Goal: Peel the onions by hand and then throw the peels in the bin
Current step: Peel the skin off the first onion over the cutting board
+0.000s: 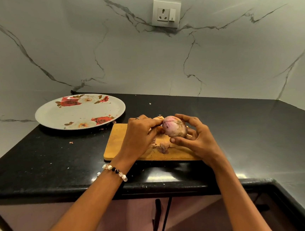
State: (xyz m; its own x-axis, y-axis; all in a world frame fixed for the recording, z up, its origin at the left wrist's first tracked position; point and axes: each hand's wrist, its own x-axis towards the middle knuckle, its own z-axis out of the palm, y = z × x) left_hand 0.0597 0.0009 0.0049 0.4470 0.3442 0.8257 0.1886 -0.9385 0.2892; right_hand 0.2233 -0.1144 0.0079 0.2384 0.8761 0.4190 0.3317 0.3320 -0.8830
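Cradling the onion [174, 126] above the wooden cutting board [117, 142], the right hand [196, 139] curls its fingers and thumb round the bulb's right side. The left hand [140, 133] meets the onion's left side, thumb and forefinger seemingly pinching a bit of skin, though that contact is partly hidden. Loose peels [161, 146] lie on the board beneath. Both forearms reach forward over the black counter [59, 160].

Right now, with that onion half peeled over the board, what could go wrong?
The onion is held above the wooden board only by the right hand; while the left hand pulls at the skin, it could slip out and roll across the black counter.

Loose peels already lie on the board, with flecks on the counter, so some may miss the bin.
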